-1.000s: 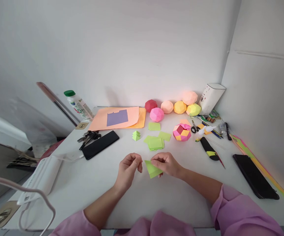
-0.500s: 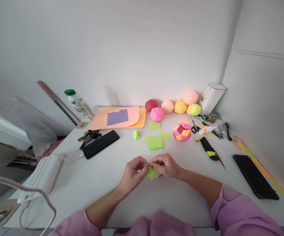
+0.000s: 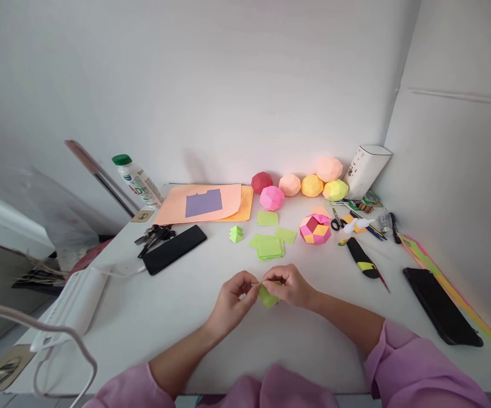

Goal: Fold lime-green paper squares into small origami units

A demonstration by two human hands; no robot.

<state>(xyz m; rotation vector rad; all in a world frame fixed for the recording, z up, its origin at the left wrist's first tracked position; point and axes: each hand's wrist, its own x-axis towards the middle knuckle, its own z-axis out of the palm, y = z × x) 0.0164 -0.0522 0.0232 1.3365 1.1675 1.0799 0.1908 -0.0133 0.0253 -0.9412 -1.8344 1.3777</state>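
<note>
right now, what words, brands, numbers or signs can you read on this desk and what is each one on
None can be read for certain.
White bottle with the green cap: coloured print on its label, too small and blurred to read.
White container by the wall: small dark marks, too small to make out.
Green paper in hand: no writing visible.

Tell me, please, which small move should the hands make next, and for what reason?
Probably, press a crease with the fingertips at the upper corner of the green paper. The right hand grips this paper, the fingertips of the left hand are at that corner, and the small folded green piece beyond shows sharp creases, so a firm pinch seems fitting.
</note>
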